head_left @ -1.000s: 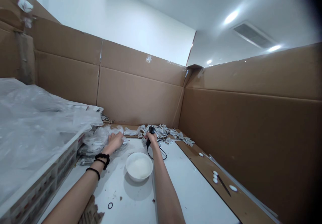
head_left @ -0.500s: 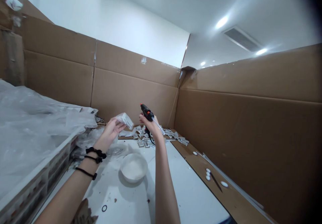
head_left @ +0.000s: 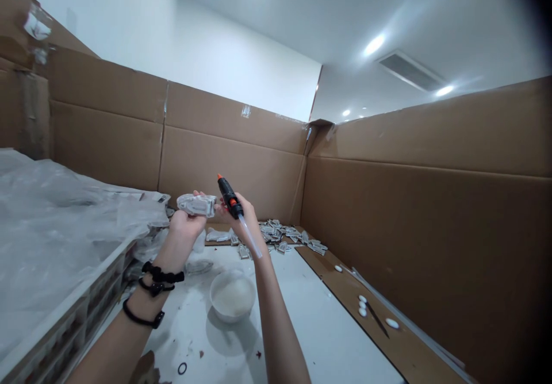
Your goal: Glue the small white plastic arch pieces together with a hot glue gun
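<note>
Left hand (head_left: pixel 185 225): cupped under wrapped piece (head_left: pixel 196 204), beyond bowl (head_left: pixel 229 318)
Right hand (head_left: pixel 249 211): curled round glue gun (head_left: pixel 227 192)
Orange tip (head_left: pixel 219 176): best aimed clear of skin

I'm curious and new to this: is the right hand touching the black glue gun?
Touching. The head view shows the right hand around the black glue gun, visible on both sides.

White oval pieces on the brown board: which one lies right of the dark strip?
The rightmost white piece; the others lie left of the dark strip.
</note>
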Tool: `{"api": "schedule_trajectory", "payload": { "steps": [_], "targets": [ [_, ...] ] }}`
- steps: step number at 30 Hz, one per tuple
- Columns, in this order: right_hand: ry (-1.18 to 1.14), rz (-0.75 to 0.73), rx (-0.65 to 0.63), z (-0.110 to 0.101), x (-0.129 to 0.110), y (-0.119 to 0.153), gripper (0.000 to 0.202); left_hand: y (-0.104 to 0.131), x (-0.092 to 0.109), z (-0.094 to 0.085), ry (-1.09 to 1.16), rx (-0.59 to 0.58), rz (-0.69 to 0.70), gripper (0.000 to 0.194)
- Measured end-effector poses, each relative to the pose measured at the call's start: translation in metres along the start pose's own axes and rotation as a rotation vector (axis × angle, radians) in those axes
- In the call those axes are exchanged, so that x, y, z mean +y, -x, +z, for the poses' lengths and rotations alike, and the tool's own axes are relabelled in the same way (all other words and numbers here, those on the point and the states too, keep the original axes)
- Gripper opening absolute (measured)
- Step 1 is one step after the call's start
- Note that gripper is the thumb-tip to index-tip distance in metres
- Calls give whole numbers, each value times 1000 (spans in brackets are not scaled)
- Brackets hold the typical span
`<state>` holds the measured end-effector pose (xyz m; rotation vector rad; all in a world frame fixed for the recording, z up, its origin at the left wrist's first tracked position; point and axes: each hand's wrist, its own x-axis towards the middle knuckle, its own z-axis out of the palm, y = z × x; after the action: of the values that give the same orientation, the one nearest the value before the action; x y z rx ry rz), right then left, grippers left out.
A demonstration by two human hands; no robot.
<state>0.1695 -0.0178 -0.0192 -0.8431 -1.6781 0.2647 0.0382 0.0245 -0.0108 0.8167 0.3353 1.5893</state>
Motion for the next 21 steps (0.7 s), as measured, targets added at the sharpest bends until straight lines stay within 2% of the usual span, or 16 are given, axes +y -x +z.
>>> {"api": "schedule_trajectory", "payload": {
  "steps": [3,5,9,13,17,21],
  "targets": [
    [-50,-11,25,5,2,-2,27,7,1,8,261,140,-74,39],
    [-85,-19,45,6,3,-3,28,10,-1,11,380,190,-120,36],
    [-39,12,135,3,4,-5,29,10,-9,10,509,237,-168,34],
    [44,34,245,0,6,-5,29,13,-20,11,539,247,-188,37],
    [32,26,427,-3,6,-4,32,25,-31,18,417,163,-363,54],
    [48,21,518,-14,10,-3,34,31,-43,22,215,-46,-537,29]
  ]
}}
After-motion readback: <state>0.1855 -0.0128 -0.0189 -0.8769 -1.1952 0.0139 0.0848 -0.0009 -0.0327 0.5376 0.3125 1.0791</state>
